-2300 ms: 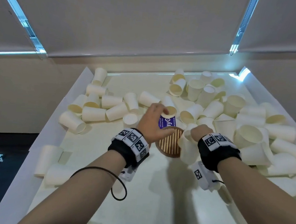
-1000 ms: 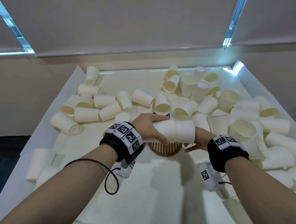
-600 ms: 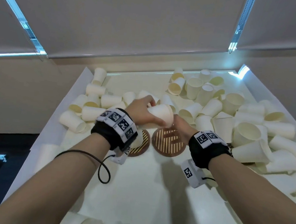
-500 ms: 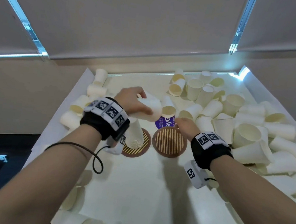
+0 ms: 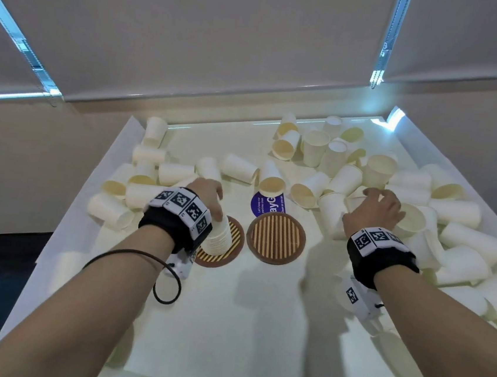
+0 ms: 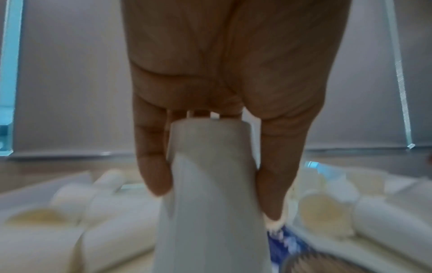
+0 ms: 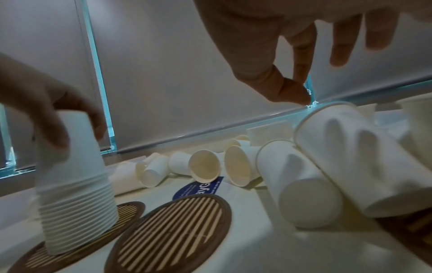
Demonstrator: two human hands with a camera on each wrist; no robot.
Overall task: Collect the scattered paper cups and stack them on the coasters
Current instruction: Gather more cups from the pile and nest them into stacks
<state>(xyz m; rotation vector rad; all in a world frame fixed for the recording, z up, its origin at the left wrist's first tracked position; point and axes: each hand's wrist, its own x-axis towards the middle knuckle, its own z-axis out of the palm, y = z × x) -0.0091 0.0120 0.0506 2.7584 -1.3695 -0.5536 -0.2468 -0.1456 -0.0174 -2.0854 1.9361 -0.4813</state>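
Observation:
A stack of upside-down white paper cups point(image 5: 219, 237) stands on the left round striped coaster point(image 5: 230, 249). My left hand point(image 5: 209, 198) grips the top of the stack from above; its fingers point(image 6: 151, 166) curl down both sides of the top cup point(image 6: 210, 184). The right coaster point(image 5: 276, 237) is bare. My right hand point(image 5: 376, 201) hovers over the lying cups point(image 5: 335, 216) on the right. Its fingers point(image 7: 336, 53) hang loose and hold nothing. The stack point(image 7: 74, 175) and both coasters also show in the right wrist view.
Loose cups point(image 5: 240, 169) lie across the back, left and right of the white table point(image 5: 242, 326). A blue sticker point(image 5: 268, 204) sits behind the right coaster. Another brown coaster point(image 7: 409, 227) peeks from under cups at the right. Raised white edges point(image 5: 84, 217) border the table.
My left hand has lowered the cups it held onto the stack on the left coaster. My right hand has moved from the right coaster out to the cups on the right.

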